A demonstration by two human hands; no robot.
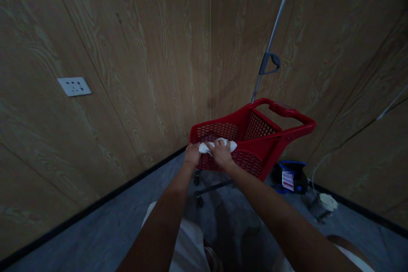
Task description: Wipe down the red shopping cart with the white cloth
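Observation:
A red plastic shopping cart (270,148) with perforated sides stands by the wooden wall, its raised handle to the right. My left hand (192,154) is closed over the cart's left front corner, fingers wrapped on the rim. Just to its right, my right hand (221,153) presses a crumpled white cloth (232,146) against the near top rim, its fingers bent over the cloth. The cloth reaches from beside my left hand to past my right fingers. The inside of the basket shows only in part.
Behind the cart a metal pole (277,25) with a grey grip leans on the wall. A black and blue bag (298,178) and a metal can (323,206) stand on the floor at right, near a cable. A socket (74,86) is on the left wall.

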